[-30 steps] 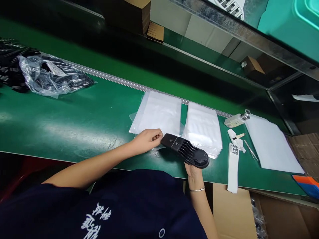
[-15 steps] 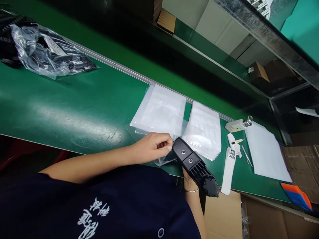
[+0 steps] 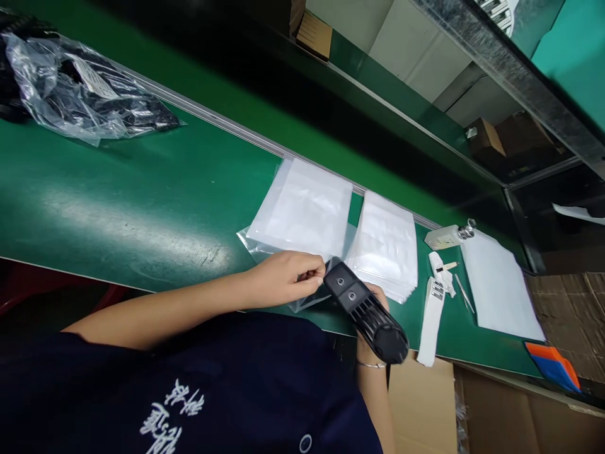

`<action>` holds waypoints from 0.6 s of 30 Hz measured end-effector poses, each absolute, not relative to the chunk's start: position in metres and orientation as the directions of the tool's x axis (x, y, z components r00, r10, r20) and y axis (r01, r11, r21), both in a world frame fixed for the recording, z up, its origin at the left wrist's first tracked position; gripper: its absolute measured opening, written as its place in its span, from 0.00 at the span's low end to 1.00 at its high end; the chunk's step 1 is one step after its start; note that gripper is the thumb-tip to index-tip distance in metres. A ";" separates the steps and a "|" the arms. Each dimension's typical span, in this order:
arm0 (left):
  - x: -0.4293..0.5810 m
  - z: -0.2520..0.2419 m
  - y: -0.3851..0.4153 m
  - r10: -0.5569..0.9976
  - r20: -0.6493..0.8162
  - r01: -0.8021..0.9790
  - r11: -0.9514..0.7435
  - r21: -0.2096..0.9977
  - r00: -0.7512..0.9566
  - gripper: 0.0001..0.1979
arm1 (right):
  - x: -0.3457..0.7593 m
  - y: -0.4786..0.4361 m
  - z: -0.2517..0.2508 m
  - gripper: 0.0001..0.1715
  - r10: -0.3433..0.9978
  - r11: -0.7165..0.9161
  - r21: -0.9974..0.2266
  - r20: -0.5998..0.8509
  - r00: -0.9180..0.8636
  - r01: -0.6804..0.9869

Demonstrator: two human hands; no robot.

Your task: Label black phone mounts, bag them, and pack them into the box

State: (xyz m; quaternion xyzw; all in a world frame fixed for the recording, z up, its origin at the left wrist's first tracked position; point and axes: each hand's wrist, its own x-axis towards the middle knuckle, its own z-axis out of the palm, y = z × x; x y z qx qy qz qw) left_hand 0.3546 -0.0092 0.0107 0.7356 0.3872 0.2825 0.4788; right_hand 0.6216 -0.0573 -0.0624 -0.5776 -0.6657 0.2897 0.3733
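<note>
My right hand [image 3: 375, 301] grips a long black plastic part [image 3: 366, 310] with ribbed slats and two round screw spots, held at the green table's near edge. The part's tip points into the mouth of a clear plastic bag [image 3: 302, 296]. My left hand [image 3: 288, 276] pinches that bag's open edge between thumb and fingers, right beside the part's tip. The bag lies at the front of a stack of clear bags [image 3: 302, 208]. Most of my right hand is hidden under the part.
A second stack of clear bags [image 3: 387, 243] lies to the right, then a white label strip [image 3: 431, 318], a small bottle [image 3: 447, 236], tweezers [image 3: 466, 296] and white sheets [image 3: 501, 284]. A plastic bag of black parts [image 3: 80, 94] sits far left. Cardboard boxes [image 3: 425, 403] stand below the table edge.
My right hand swung the black part from lying flat over the table to angled at the near edge, its tip now at the bag's mouth. My left hand keeps pinching the bag.
</note>
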 end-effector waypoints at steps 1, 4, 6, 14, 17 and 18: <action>0.355 0.010 -0.009 0.835 0.060 0.344 -0.290 0.893 0.547 0.08 | 0.624 -0.055 -0.056 0.20 0.984 0.166 -0.834 0.174 -0.034 0.527; 0.359 0.005 -0.009 0.779 0.214 0.398 -0.510 0.762 0.589 0.10 | 0.620 -0.052 -0.035 0.14 0.977 0.176 -0.781 0.212 -0.010 0.599; 0.364 -0.001 -0.010 0.705 0.316 0.406 -0.653 0.639 0.635 0.12 | 0.607 -0.051 -0.026 0.14 0.966 0.172 -0.694 0.257 0.018 0.699; 0.353 -0.006 0.000 0.852 0.210 0.668 -0.510 0.543 0.480 0.11 | 0.585 -0.047 -0.033 0.19 0.927 0.031 -0.739 0.274 0.258 0.673; 0.353 0.004 0.007 0.807 0.231 0.618 -0.571 0.540 0.543 0.10 | 0.584 -0.046 -0.041 0.18 0.914 0.062 -0.718 0.320 0.250 0.694; 0.358 0.006 0.009 0.782 0.232 0.573 -0.592 0.566 0.578 0.10 | 0.581 -0.045 -0.044 0.18 0.900 0.108 -0.677 0.377 0.217 0.728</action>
